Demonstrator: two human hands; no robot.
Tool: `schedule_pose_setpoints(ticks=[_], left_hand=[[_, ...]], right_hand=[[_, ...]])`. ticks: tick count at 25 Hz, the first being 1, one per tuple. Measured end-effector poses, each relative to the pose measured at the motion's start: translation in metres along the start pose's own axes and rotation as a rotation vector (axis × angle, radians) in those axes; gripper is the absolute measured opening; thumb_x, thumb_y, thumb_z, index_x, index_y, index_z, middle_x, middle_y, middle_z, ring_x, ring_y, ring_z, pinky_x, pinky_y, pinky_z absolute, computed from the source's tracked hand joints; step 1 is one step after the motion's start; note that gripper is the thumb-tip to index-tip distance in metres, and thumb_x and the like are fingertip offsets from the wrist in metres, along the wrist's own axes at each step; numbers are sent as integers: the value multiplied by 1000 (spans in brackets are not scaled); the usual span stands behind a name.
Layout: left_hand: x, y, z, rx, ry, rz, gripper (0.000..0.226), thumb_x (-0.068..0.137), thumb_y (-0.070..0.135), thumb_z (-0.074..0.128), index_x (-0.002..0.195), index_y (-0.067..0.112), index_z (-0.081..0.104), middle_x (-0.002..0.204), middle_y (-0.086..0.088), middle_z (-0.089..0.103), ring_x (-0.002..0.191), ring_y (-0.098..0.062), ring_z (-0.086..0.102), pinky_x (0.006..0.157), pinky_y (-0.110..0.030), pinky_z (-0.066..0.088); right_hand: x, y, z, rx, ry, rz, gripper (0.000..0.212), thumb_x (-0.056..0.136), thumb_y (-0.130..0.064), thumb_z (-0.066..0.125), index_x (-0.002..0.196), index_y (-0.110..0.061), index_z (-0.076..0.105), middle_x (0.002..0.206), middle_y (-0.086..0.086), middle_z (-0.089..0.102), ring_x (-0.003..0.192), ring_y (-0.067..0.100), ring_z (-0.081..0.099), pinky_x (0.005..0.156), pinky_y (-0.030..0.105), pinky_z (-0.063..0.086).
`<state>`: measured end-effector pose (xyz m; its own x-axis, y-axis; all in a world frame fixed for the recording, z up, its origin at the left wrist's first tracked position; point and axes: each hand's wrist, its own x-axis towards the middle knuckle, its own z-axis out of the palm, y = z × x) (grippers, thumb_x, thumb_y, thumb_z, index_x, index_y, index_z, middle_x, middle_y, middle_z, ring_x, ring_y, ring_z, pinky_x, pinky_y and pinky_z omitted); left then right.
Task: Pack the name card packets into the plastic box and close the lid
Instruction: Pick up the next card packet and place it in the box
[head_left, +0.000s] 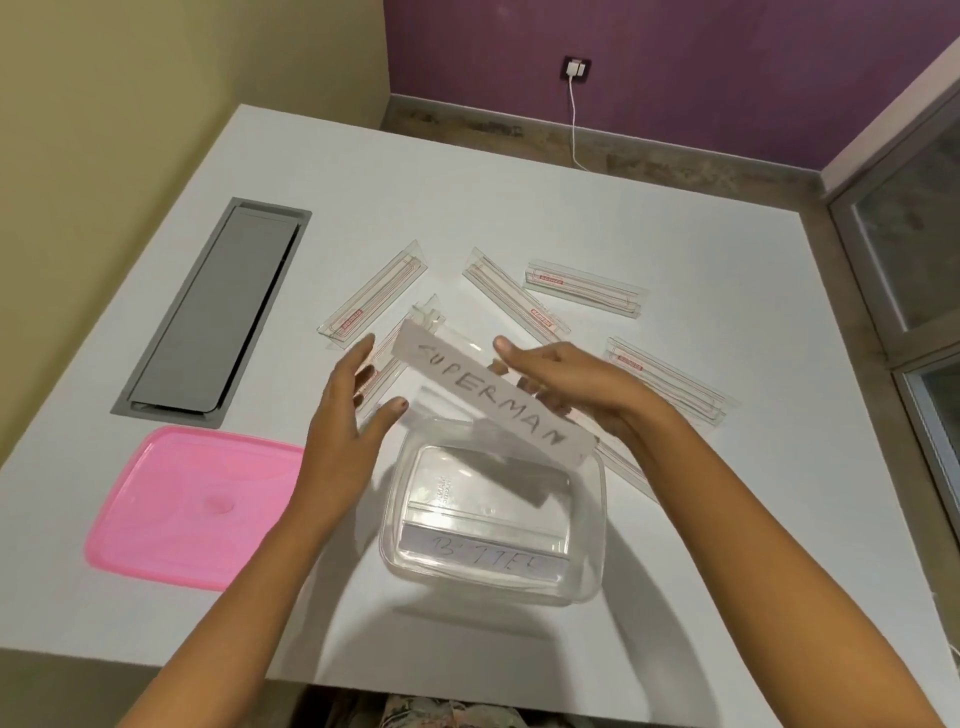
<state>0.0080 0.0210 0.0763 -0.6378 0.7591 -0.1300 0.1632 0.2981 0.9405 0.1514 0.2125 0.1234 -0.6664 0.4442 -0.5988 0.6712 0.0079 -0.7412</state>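
Observation:
A clear plastic box stands open on the white table in front of me. One name card packet with handwriting lies inside along its near wall. My right hand holds a packet lettered SUPERMAN tilted above the box's far rim, fingers curled round its upper edge. My left hand hovers just left of that packet with fingers spread, not gripping it. The pink lid lies flat on the table to the left of the box.
Several more clear packets with red print lie scattered beyond the box, such as one at the far left and one at the far right. A grey cable hatch is set into the table at the left. The table's near edge runs below my forearms.

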Motion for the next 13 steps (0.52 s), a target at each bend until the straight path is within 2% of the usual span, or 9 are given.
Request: schedule_pose_setpoints(ticks=[2, 3, 5, 7, 10, 13], left_hand=[[0, 6, -1, -12, -63, 49, 65, 89, 13, 58, 141, 38, 27, 138, 16, 44, 122, -3, 46, 100, -20, 37], [-3, 8, -3, 9, -81, 71, 63, 89, 12, 58, 139, 39, 31, 133, 15, 48, 116, -2, 51, 95, -15, 40], [-11, 8, -4, 99, -86, 118, 52, 87, 13, 61, 130, 39, 46, 124, 13, 55, 101, 0, 59, 83, -8, 44], [-22, 2, -2, 185, -99, 155, 38, 84, 10, 65, 113, 35, 62, 116, 10, 60, 90, -2, 61, 80, -8, 45], [-42, -13, 10, 276, -138, 165, 25, 80, 7, 68, 96, 27, 71, 103, 6, 64, 83, -3, 59, 77, -3, 40], [-53, -26, 19, 332, -139, 168, 23, 78, 5, 70, 97, 18, 73, 101, 3, 64, 78, 5, 58, 76, 1, 36]], right_hand=[[-21, 0, 9, -51, -158, -41, 46, 84, -58, 55, 109, -23, 70, 73, -9, 65, 57, 6, 56, 56, 18, 43], [-29, 1, 13, -80, -200, -52, 43, 82, -53, 60, 114, -25, 67, 78, -11, 68, 64, 6, 62, 60, 17, 48], [-39, 12, 22, -264, -167, -37, 67, 74, -49, 72, 133, -26, 52, 99, -11, 62, 88, 8, 63, 76, 19, 47], [-44, 30, 32, -518, -76, -47, 92, 67, -47, 79, 144, -22, 35, 113, -7, 47, 102, 10, 51, 89, 24, 41], [-48, 59, 48, -665, -13, -113, 90, 68, -41, 80, 143, -19, 36, 112, -5, 37, 100, 12, 45, 90, 32, 45], [-40, 85, 55, -586, -15, -163, 78, 69, -37, 81, 136, -17, 47, 105, -7, 36, 81, -2, 41, 74, 16, 40]])
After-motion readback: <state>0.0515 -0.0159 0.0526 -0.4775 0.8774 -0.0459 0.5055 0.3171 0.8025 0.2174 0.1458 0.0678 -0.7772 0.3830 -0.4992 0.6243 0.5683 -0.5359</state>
